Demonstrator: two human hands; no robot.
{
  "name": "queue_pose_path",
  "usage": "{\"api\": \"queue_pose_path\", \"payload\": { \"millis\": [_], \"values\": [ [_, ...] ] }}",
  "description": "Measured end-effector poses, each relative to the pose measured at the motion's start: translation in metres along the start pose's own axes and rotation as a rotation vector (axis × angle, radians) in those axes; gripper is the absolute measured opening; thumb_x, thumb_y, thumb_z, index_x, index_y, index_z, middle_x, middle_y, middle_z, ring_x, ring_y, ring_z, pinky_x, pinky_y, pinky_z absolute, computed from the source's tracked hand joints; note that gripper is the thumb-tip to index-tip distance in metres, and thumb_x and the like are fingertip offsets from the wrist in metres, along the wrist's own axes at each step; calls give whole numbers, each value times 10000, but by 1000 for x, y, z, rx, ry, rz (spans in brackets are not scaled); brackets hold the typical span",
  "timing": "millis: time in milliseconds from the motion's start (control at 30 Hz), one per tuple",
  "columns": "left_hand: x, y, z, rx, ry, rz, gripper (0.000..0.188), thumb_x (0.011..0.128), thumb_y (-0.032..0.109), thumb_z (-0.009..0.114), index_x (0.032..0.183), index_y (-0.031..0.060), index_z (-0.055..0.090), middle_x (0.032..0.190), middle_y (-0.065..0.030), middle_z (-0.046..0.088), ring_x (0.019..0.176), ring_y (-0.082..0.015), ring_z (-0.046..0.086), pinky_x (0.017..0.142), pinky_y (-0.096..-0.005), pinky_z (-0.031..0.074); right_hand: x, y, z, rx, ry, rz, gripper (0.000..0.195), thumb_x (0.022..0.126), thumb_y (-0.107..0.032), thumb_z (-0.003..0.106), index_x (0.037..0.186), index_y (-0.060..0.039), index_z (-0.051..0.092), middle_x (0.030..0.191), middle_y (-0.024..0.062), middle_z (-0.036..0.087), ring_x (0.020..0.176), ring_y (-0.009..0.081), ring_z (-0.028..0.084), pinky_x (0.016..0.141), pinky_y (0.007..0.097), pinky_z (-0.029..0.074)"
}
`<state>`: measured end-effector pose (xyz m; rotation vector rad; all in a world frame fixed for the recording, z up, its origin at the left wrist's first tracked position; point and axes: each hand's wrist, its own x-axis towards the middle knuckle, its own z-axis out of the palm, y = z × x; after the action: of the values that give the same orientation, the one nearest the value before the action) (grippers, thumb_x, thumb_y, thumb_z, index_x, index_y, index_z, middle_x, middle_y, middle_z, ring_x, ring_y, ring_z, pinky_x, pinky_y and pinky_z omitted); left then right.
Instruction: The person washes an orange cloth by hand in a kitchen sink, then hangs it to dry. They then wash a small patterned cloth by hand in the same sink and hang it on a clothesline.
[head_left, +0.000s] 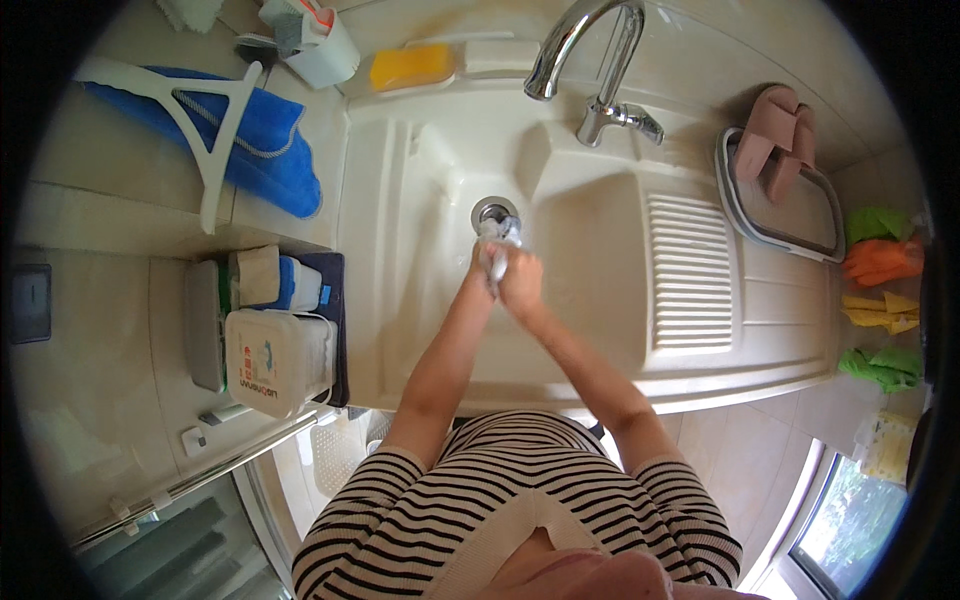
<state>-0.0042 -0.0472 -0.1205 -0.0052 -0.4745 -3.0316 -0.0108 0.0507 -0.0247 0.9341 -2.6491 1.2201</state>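
Observation:
Both my hands are together low over the basin of a cream-coloured laundry sink (420, 315). A small whitish-grey cloth (495, 234) is bunched between them, its far end hanging over the metal drain (481, 206). My right hand (524, 277) is closed around the cloth, knuckles up. My left hand (482, 262) grips it too, pressed against the right and partly covered by it. A chrome faucet (592, 124) stands behind the basin, with no water visible at its spout. A ribbed washboard (690, 274) is moulded into the sink at the right.
A yellow sponge (412, 66) sits on the back ledge. Left are a white squeegee (214, 150), a blue cloth (281, 176) and a white lidded bucket (270, 364). At right, pink slippers (776, 139) rest on a collapsible basin (806, 225); orange gloves (883, 261) hang beyond.

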Motion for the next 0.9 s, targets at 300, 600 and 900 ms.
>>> {"api": "queue_pose_path", "payload": {
  "millis": [300, 600, 900],
  "values": [
    [0, -4, 43, 31, 312, -20, 227, 823, 357, 518, 805, 135, 560, 726, 10, 554, 674, -127, 554, 587, -255, 471, 10, 5, -15, 29, -83, 115, 111, 729, -131, 544, 729, -60, 630, 665, 209, 586, 595, 370, 584, 532, 443, 468],
    [-6, 0, 28, -118, 258, -33, 239, 779, 320, 537, 814, 86, 567, 734, -35, 572, 620, -173, 548, 569, -330, 467, 10, 0, -5, 50, 47, 34, 165, 749, -183, 551, 738, -43, 639, 632, 223, 570, 556, 377, 571, 518, 452, 454],
    [15, 1, 108, 966, 559, -67, 337, 831, 310, 487, 1001, 24, 544, 892, -91, 582, 814, -193, 545, 713, -302, 434, 57, 43, -43, 455, -370, 587, 488, 776, -479, 547, 843, 1, 605, 784, 195, 606, 751, 302, 592, 713, 383, 445]
  ]
}}
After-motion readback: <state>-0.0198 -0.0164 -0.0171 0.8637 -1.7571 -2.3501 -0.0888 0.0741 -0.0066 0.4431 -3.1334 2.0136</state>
